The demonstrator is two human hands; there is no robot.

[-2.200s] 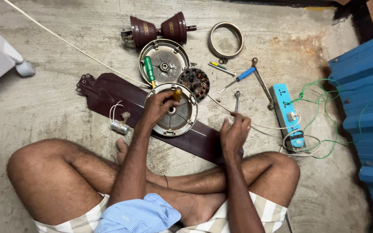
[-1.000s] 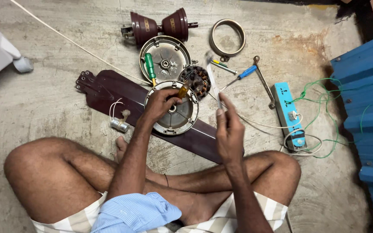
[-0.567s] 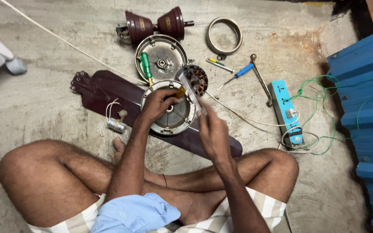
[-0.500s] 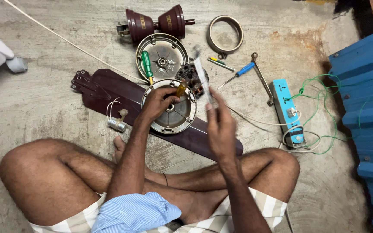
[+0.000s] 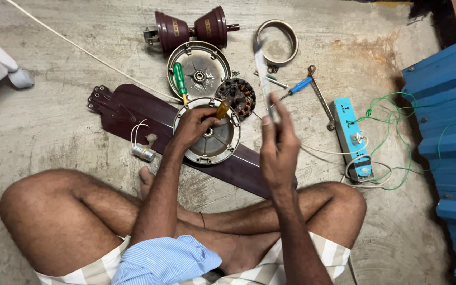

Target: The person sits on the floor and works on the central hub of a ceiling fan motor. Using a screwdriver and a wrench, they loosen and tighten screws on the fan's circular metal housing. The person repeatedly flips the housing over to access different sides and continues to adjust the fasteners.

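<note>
I sit cross-legged on a concrete floor over a ceiling fan in pieces. My left hand (image 5: 195, 126) rests on the round metal motor housing (image 5: 213, 152), its fingers closed on a yellow-handled screwdriver (image 5: 222, 109). The housing lies on a dark brown fan blade (image 5: 125, 105). My right hand (image 5: 278, 150) is raised above the blade and pinches a slim silvery tool (image 5: 262, 71), blurred and pointing up. What kind of tool it is cannot be told.
Beyond the housing lie a second round cover (image 5: 204, 63) with a green screwdriver (image 5: 179, 79), a copper-wound stator (image 5: 238, 95), maroon canopy cups (image 5: 191, 26) and a metal ring (image 5: 276, 38). To the right are a blue screwdriver (image 5: 297, 86), a spanner (image 5: 320, 97), a blue power strip (image 5: 350, 134), green wire (image 5: 397, 121) and blue corrugated sheets (image 5: 444, 137).
My right hand picked the slim tool off the floor at the right, lifted it and swung it towards the housing. The left hand stayed on the housing.
</note>
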